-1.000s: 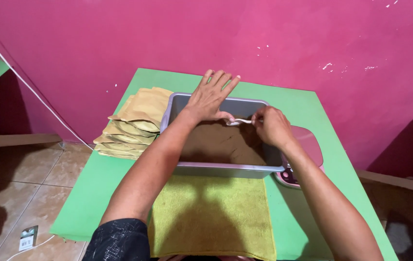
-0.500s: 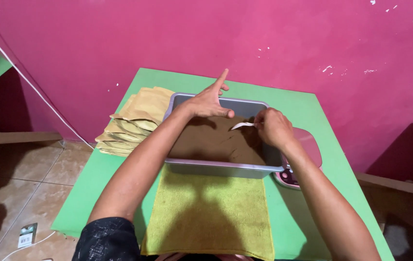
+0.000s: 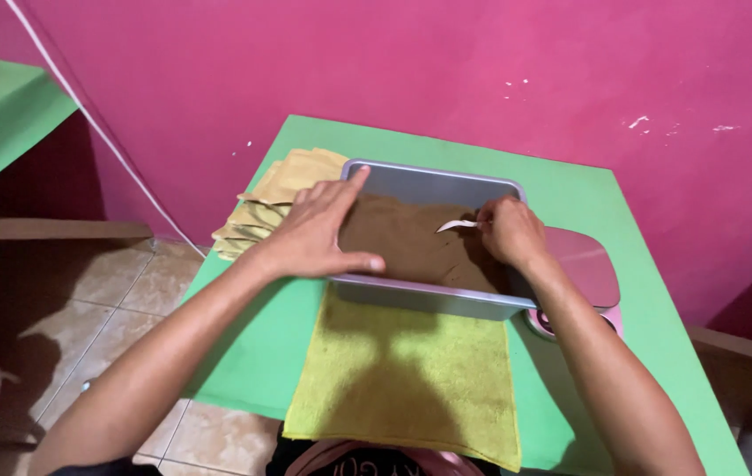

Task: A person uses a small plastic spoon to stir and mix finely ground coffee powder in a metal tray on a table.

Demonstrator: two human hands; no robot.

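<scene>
- The left hand (image 3: 318,236) lies spread and flat on the left rim of the tray (image 3: 433,300), grasping nothing, thumb along the near edge.
- The right hand (image 3: 510,234) is clenched on the handle of a small white spoon (image 3: 457,226), its bowl just above the brown powder (image 3: 411,247).
- The tray sits mid-table (image 3: 570,185), its near edge over a yellow towel (image 3: 407,375); powder fills most of it, the far strip bare.
- A pink scale (image 3: 587,264) is partly under the right forearm, touching the tray's right end.
- Tan pouches (image 3: 274,198) are stacked just beside the tray, left.
- Risk, as I judge it: a quick flick of the spoon could fling powder over the low rim onto towel or scale.
- Pressing hard on the left rim might tip or slide the tray on the towel.
- The forearm could nudge the scale.
</scene>
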